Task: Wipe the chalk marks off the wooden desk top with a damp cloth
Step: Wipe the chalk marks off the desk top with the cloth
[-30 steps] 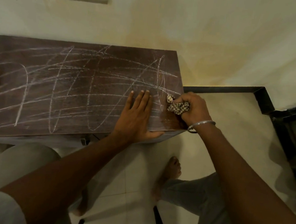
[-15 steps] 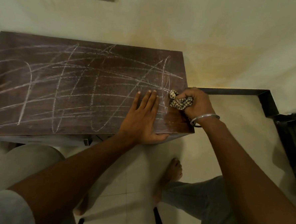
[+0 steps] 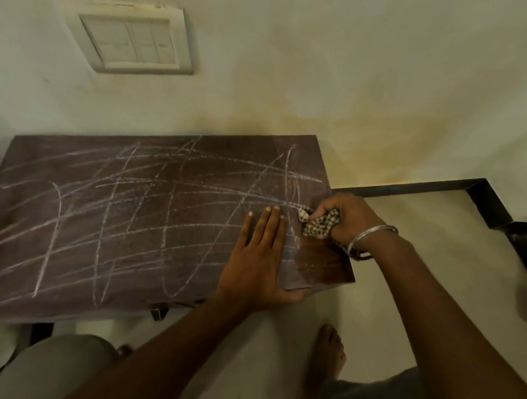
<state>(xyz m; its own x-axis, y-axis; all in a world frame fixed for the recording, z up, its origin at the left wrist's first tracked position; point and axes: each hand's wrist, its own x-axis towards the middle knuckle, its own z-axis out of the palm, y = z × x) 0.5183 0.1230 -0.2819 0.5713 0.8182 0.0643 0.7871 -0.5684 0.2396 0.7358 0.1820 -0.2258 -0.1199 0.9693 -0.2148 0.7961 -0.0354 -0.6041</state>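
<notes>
Fingers (image 3: 329, 207) of the right hand (image 3: 352, 220) curl round a crumpled checked cloth (image 3: 319, 226), pressing it on the tabletop (image 3: 27, 160) near its right edge, right of frame centre. The left hand (image 3: 258, 260) lies flat just beside it, fingers straight and close together. Chalk marks (image 3: 168, 212) cross the wood leftward.

No readable text, label, brand or number; chalk marks (image 3: 162, 211) on desk top (image 3: 73, 163) are plain scribbled lines.
</notes>
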